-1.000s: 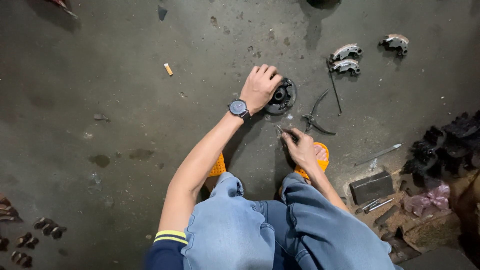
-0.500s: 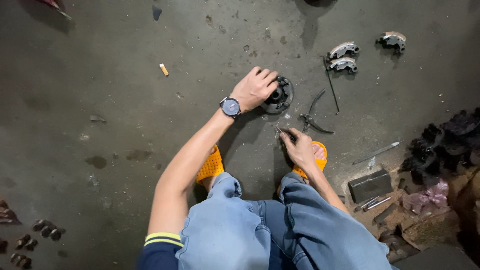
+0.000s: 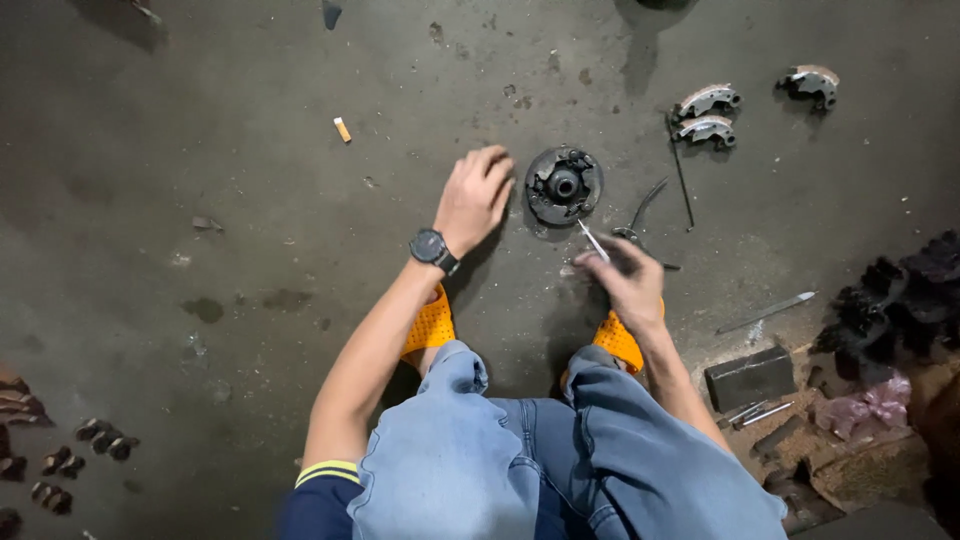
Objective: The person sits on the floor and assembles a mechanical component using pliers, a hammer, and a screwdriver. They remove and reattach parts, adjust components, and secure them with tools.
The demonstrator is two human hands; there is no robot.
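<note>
Squatting on the concrete floor (image 3: 200, 150), this person has a round dark brake hub (image 3: 564, 184) lying flat just ahead of their knees. Left hand (image 3: 472, 200) rests open right beside its left edge, maybe touching, can't quite tell. Right hand (image 3: 628, 280) sits nearer the body, pinched on a thin metal tool (image 3: 594, 241) that points up-left at the hub. Brake shoes (image 3: 706, 114) lie off right.

Squatting on concrete floor (image 3: 250, 200). My left hand (image 3: 474, 195) hangs open just left of the round black hub part (image 3: 564, 184), not touching. Right hand (image 3: 628, 283) pinches a thin metal pin (image 3: 594, 241). Brake shoes (image 3: 708, 113) lie beyond.
</note>
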